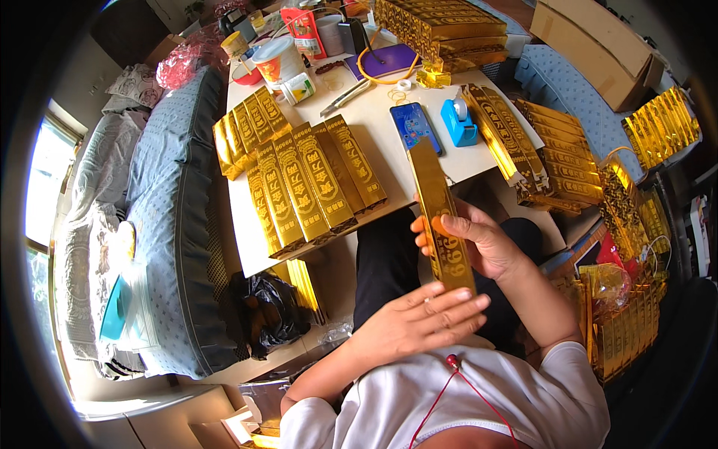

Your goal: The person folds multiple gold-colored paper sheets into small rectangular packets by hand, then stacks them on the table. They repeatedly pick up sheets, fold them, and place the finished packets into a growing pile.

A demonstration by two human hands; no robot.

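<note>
A long gold cardboard box (pixel 440 213) with printed writing stands out over my lap, past the table's near edge. My right hand (pixel 479 236) grips it around the middle, thumb on the near face and fingers behind. My left hand (pixel 432 314) lies flat against its lower end, fingers extended and slightly apart. To the left on the table, a row of gold boxes (pixel 305 185) lies side by side, with another stack of gold boxes (pixel 252 126) behind. Beyond the held box are a smartphone (pixel 415 126) and a blue tape dispenser (pixel 460 123).
Flat gold cartons (pixel 496 132) lie at the white table's (pixel 241 236) right edge, with more boxes (pixel 566 157) beside them. Scissors (pixel 348 96), a plastic tub (pixel 277 59) and a large gold stack (pixel 443 28) stand farther back. A black plastic bag (pixel 269 314) is below the table.
</note>
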